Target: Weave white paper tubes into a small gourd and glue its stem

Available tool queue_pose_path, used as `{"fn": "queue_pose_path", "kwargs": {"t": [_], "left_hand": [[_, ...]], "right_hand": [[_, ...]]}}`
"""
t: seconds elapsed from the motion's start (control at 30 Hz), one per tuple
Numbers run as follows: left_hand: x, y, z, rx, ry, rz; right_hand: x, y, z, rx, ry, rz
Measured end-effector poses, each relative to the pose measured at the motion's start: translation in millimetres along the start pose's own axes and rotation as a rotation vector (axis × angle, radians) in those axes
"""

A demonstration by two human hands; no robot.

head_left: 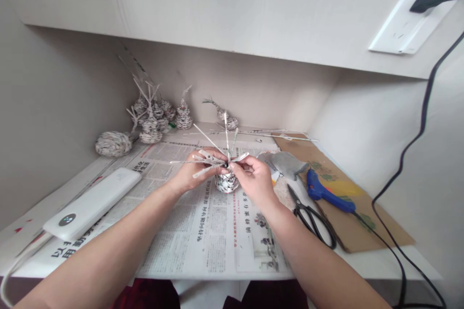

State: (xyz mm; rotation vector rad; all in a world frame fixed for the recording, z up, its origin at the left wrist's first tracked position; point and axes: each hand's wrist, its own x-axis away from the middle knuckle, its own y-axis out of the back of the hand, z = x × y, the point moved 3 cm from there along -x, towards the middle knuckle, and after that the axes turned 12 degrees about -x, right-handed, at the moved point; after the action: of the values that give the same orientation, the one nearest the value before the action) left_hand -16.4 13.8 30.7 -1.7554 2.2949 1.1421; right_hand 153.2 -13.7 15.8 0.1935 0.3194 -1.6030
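Between my two hands is a small woven paper gourd (226, 183), its round body made of rolled newspaper strips. Several loose paper sticks (226, 135) fan out from its top, upward and to both sides. My left hand (197, 169) is closed around the left side of the neck, with sticks passing over and between its fingers. On the right side, my right hand (255, 176) pinches at the base of the sticks with thumb and fingers. The exact spot where the fingertips meet is partly hidden by the sticks.
Newspaper (181, 231) covers the table. Finished woven gourds (150, 128) stand at the back left. A white power bank (94, 203) lies left. To the right are black scissors (311, 217), a grey cloth (286, 164), and a blue glue gun (329, 193) on cardboard (377, 227), its cord trailing right.
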Motion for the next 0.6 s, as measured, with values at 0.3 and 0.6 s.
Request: {"fn": "queue_pose_path", "kwargs": {"t": [0.3, 0.6], "left_hand": [[-0.4, -0.7, -9.5, 0.031, 0.058, -0.034], [1.6, -5.5, -0.7, 0.085, 0.114, -0.067]], "right_hand": [[0.9, -2.7, 1.7, -0.003, 0.037, -0.039], [-0.6, -1.2, -8.3, -0.105, -0.085, -0.118]]}}
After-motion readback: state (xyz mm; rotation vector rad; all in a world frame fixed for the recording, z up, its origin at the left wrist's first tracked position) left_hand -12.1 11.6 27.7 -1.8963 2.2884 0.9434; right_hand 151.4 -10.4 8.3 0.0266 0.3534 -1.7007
